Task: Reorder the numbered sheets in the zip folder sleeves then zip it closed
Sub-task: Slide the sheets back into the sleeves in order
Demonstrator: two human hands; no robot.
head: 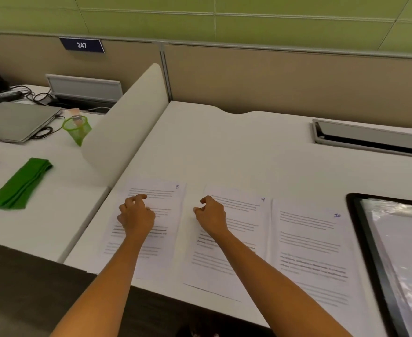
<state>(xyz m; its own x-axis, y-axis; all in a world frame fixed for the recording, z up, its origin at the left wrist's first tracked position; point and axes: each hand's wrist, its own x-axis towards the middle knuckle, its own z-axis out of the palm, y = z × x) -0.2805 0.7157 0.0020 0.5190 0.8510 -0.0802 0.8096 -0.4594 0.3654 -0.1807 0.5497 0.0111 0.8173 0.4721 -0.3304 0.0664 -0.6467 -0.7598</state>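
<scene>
Sheets lay in a row along the near edge of the desk (224,147): sheet 8 (168,242) on the left, sheet 9 (245,215) in the middle, sheet 10 (309,251) on the right, all face up. The zip folder (361,229) lay open just right of sheet 10, its clear sleeve (394,242) showing. My left hand (136,217) sat over sheet 8, fingers half-curled, fingertips at the paper, gripping nothing. My right hand (211,217) was at the left edge of sheet 9, thumb and forefinger drawn close together. I could not tell whether they pinched the sheet. A green cloth (20,183) lay on the next desk.
</scene>
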